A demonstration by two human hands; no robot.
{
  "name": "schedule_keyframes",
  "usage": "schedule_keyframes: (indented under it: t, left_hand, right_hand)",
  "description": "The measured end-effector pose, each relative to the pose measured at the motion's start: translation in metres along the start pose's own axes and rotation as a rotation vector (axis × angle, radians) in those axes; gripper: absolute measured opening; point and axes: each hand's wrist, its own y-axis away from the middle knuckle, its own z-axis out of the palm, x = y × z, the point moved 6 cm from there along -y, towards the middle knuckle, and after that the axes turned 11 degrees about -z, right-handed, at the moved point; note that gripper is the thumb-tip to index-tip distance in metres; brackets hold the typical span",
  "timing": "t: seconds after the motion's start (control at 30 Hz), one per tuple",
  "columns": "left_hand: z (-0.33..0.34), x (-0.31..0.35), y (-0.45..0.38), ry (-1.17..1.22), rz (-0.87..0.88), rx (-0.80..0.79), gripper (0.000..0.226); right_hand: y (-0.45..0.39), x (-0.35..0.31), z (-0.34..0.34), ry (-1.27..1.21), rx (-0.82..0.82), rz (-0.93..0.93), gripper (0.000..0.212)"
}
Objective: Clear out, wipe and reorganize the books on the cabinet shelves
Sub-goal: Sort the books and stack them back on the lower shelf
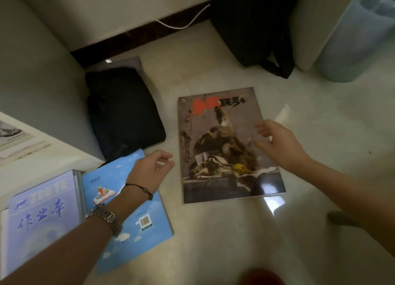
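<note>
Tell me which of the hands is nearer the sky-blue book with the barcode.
Left. The left hand hovers right over the sky-blue book's upper corner, its wrist crossing the cover. The right hand is far off, at the right edge of the still-life book.

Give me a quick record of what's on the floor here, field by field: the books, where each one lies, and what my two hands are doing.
surface: pale tiled floor
grey art book: flat, cover up, apart from the others
sky-blue book: flat, back cover with barcode up, under the left forearm
lavender book: at the left edge, overlapping the sky-blue book's left side
black bag: behind the sky-blue book, beside the sofa
left hand: fingers loosely curled, no grip, just left of the grey art book
right hand: fingers relaxed at the grey art book's right edge; contact unclear
</note>
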Motion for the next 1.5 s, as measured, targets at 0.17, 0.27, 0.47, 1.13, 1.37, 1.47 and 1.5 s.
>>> schedule_keyframes:
  t: [0.17,0.27,0.47,1.13,1.37,1.47,1.5]
  left_hand:
    - [0.032,0.000,-0.021,0.049,-0.056,-0.028,0.022]
    - [0.049,-0.002,-0.031,0.071,-0.074,-0.041,0.028]
    - [0.075,-0.005,-0.050,0.076,-0.097,-0.037,0.045]
    - [0.112,-0.013,-0.064,0.380,-0.345,-0.110,0.057]
    - [0.107,-0.005,-0.059,0.483,-0.272,-0.075,0.033]
    - [0.103,-0.007,-0.061,0.472,-0.233,-0.037,0.035]
    - [0.103,-0.008,-0.062,0.461,-0.227,-0.032,0.036]
  right_hand:
    - [0.004,0.045,0.015,-0.066,0.012,0.112,0.052]
    - [0.002,0.063,0.022,-0.103,0.025,0.177,0.060]
    - [-0.010,0.074,0.043,-0.177,-0.002,0.195,0.075]
    - [-0.017,0.109,0.068,-0.267,0.039,0.360,0.088]
    - [-0.018,0.110,0.068,-0.214,0.049,0.387,0.087]
    - [-0.019,0.107,0.068,-0.251,0.066,0.391,0.085]
    - [-0.019,0.107,0.068,-0.254,0.069,0.396,0.085]
